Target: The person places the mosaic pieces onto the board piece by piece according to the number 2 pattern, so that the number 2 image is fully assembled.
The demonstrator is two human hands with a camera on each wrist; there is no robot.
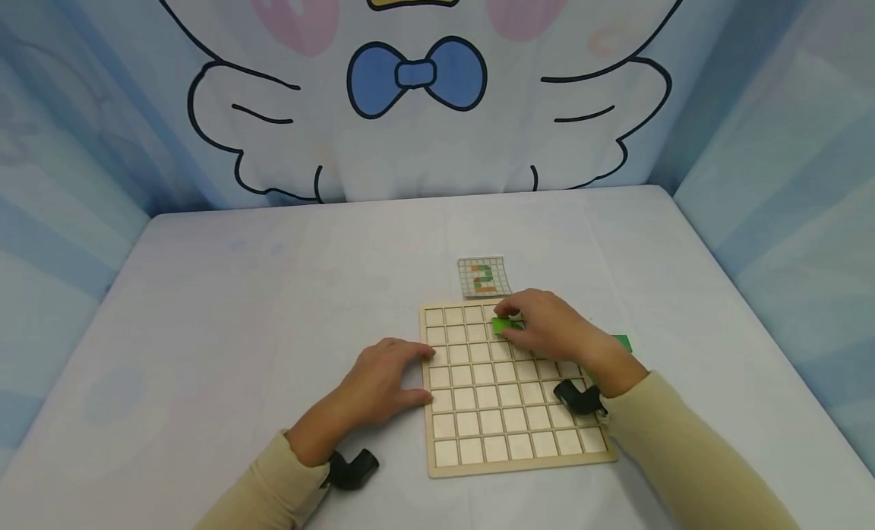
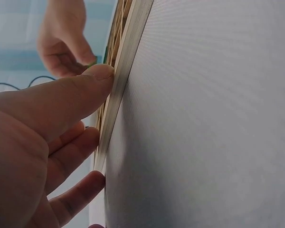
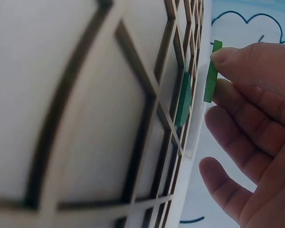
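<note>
A wooden grid board [image 1: 437, 431] lies flat on the white table. Near its far edge my right hand [image 1: 554, 325] pinches a small light green tile [image 3: 211, 76] between thumb and fingertip, just off the board's surface. In the right wrist view a darker green tile [image 3: 184, 102] sits in a cell of the grid beside the held one. My left hand [image 1: 383, 382] is at the board's left edge, thumb and fingers spread; in the left wrist view its thumb [image 2: 99, 72] touches the board's side. The right forearm hides part of the board's right side.
Beyond the board lies a pattern card [image 1: 484, 278] printed with a grid and orange and green shapes. Another green piece [image 1: 622, 342] lies right of the board, partly behind my right wrist. Printed curtains [image 1: 437, 150] stand around the table. Black wrist cameras [image 1: 352, 469] hang from both sleeves.
</note>
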